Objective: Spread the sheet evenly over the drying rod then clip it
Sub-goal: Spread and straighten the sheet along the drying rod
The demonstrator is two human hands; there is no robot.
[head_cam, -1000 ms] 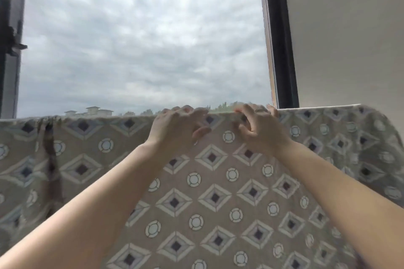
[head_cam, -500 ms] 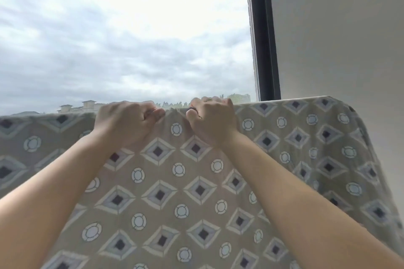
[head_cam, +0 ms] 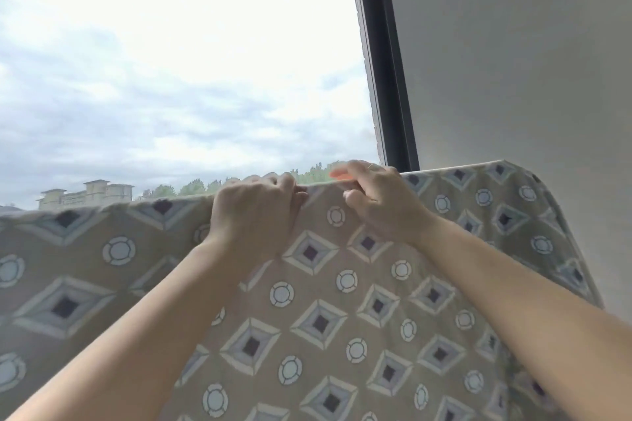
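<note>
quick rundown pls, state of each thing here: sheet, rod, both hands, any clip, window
sheet: draped over the top line, hanging flat toward the camera
drying rod: hidden under the sheet's top fold
left hand: fingers curled over the sheet's top edge
right hand: gripping the top edge, close beside the left
clip: none clearly visible
window frame: dark upright; open or shut, cannot tell

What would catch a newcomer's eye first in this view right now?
The patterned sheet, beige with diamonds and circles, fills the lower half, draped over a top fold. The left hand and right hand sit close together on that fold, near centre, fingers curled over it. Behind them, a bright cloudy sky fills the window, with its dark frame at right.
</note>
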